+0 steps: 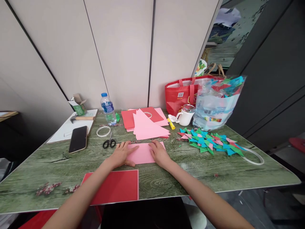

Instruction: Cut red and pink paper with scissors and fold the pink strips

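Observation:
A pink sheet of paper (143,153) lies flat on the green wood-patterned table (214,178). My left hand (122,154) rests on its left edge, fingers stretched flat on the paper. My right hand (159,153) presses its right part, fingers also laid flat. A red sheet (116,187) lies nearer to me, by my left forearm. Behind the pink sheet sits a stack of pink and red papers (145,124), some cut into triangles.
Black scissors (109,143), a tape ring (103,131), a phone (78,139), a hammer (81,118) and a water bottle (108,109) stand to the left. A glue stick (171,124), white mug (185,115), red bag (181,93), plastic bag (215,103) and folded coloured pieces (209,141) are on the right.

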{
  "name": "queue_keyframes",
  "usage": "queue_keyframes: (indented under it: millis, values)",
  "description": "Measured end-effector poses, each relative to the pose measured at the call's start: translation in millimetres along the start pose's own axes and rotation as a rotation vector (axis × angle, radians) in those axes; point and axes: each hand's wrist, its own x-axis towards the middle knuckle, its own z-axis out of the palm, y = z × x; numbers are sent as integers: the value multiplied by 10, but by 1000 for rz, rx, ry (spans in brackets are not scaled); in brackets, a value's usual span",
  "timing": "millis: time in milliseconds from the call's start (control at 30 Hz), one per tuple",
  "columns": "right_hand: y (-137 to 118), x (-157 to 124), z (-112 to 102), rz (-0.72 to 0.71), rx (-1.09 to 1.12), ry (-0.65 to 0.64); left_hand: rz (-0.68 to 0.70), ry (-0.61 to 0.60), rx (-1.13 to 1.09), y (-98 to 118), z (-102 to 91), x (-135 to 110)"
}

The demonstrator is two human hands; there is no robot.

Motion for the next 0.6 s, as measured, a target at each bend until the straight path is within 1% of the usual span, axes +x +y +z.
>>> queue_keyframes:
  millis: [133,300,367,467,533,600]
  values:
    - [13,-15,-21,-22,-10,-32,-30,-14,33,-77,-2,-82]
    - [127,-99,-91,-82,-72,-49,-52,-35,36,-67,-24,-101]
    - [218,-162,-148,-49,-128,-29,-55,-44,32,-56,-36,-97]
    - [385,-271,-246,47,-166,27,-60,-50,24,-51,-37,-97]
    - [492,-341,-308,81,-116,69,-69,-49,14,-55,-26,-100]
    - [573,-405,-371,78,-33,89,-80,-45,3,-61,-13,-103]
